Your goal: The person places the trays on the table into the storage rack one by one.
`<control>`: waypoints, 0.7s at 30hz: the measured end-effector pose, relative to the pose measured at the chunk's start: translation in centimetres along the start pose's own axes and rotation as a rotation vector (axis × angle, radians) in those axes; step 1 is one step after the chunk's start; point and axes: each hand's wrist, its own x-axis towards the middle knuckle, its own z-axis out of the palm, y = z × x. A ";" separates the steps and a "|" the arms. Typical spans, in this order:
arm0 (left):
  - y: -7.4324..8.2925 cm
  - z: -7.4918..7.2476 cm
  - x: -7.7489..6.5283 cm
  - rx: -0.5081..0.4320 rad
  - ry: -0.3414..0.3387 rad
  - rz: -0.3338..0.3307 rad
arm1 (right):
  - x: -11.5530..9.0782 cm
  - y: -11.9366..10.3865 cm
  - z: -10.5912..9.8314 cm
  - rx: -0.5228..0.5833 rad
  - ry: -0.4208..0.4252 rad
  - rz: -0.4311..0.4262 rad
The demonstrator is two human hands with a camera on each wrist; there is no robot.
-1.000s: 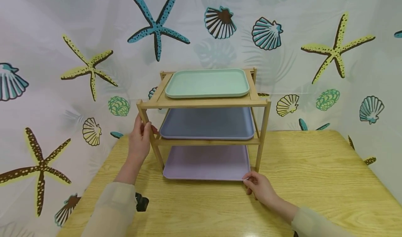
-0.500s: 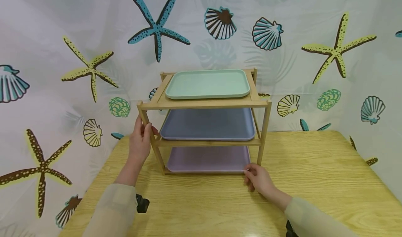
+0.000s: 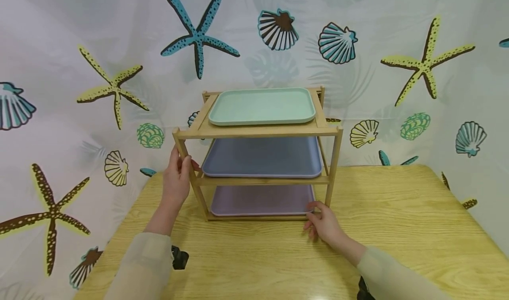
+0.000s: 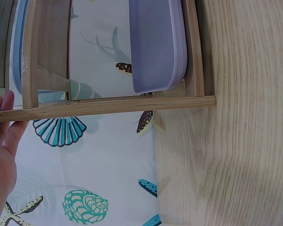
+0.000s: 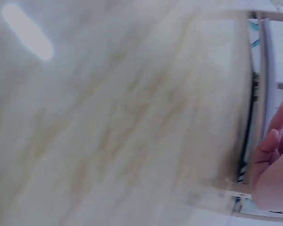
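Note:
A three-tier wooden rack (image 3: 257, 133) stands on the table. On its bottom shelf lies a lavender tray (image 3: 260, 200), a slate-blue tray (image 3: 262, 158) fills the middle shelf, and a mint-green tray (image 3: 262, 107) rests on top. My left hand (image 3: 176, 176) grips the front left post (image 4: 108, 107) below its top, fingers passing behind the wood. With thumb and fingertips, my right hand (image 3: 328, 225) pinches the lavender tray's front right corner, just above the rack's lower front rail. The right wrist view, partly blurred, shows that hand beside the tray's edge (image 5: 270, 61).
The wood-grain table (image 3: 397, 211) spreads around the rack on both sides and in front. Behind it and along the sides hangs a pale curtain (image 3: 238, 70) printed with starfish and shells.
The lavender tray has slid back into the bottom shelf with my right hand moving along, and the lower front rail now shows. My left hand keeps its grip on the post.

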 end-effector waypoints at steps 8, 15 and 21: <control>0.0 -0.1 0.2 -0.004 -0.006 -0.001 | -2.7 -2.8 -2.8 -0.013 -0.105 -0.001; 1.5 -1.2 0.3 -0.077 -0.077 -0.019 | -5.2 -4.3 -6.5 -0.065 -0.082 0.041; 2.2 -2.9 -1.5 -0.121 -0.095 -0.162 | -6.9 -5.0 -9.8 -0.150 -0.039 0.019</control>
